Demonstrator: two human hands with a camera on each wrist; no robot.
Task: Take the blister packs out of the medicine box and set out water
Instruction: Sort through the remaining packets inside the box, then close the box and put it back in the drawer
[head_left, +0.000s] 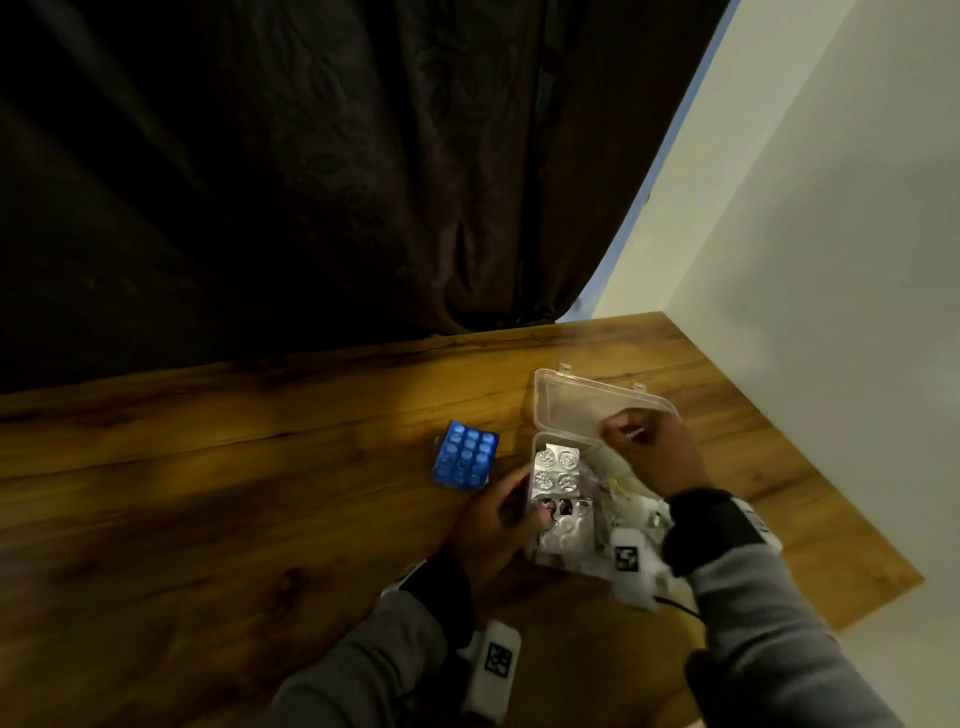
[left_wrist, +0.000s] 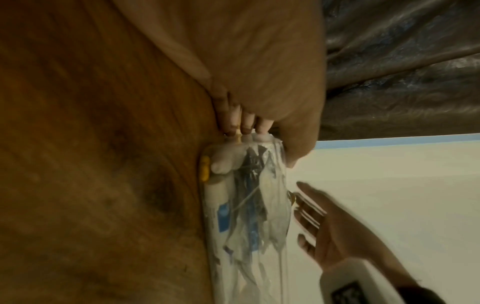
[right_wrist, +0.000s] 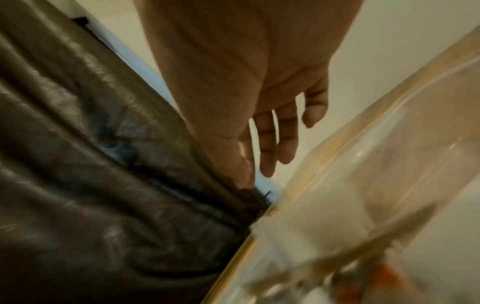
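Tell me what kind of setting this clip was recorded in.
Probably a room in a home, though that's a guess: a wood-grain table stands in a corner between a dark curtain and a plain pale wall.

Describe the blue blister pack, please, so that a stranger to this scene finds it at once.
On the wooden table stands an open clear plastic medicine box. The blue blister pack lies flat just outside it, beside the left hand. It alone is blue and lies out on the wood; the silver packs are inside the box.
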